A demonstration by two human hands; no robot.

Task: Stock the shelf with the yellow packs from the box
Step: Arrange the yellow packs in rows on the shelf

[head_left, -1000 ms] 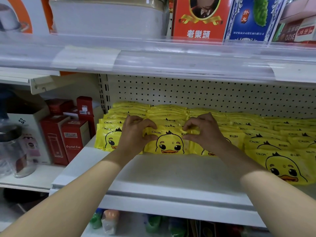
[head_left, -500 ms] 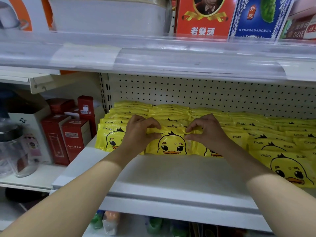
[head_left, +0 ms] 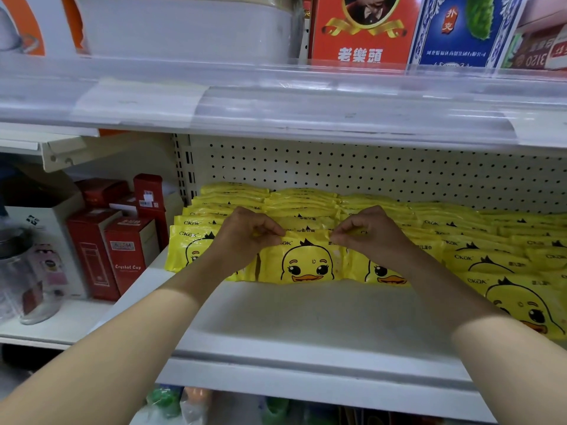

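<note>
Pinching top edge of front yellow pack [head_left: 306,262]: left hand [head_left: 245,237] at left corner, right hand [head_left: 371,234] at right corner. Pack stands on white shelf [head_left: 306,317], more yellow packs [head_left: 306,207] behind hands.

The pack [head_left: 306,262] pinched by the left hand [head_left: 245,237] and right hand [head_left: 368,234] is shining as smooth, glossy plastic film. Below the hands the shelf [head_left: 306,317] is showing matt white paint; behind them the pegboard [head_left: 368,173] is looking matt too; above, the strip [head_left: 276,99] is gleaming as clear plastic; left of them, red boxes [head_left: 129,253] are showing smooth card.
</note>
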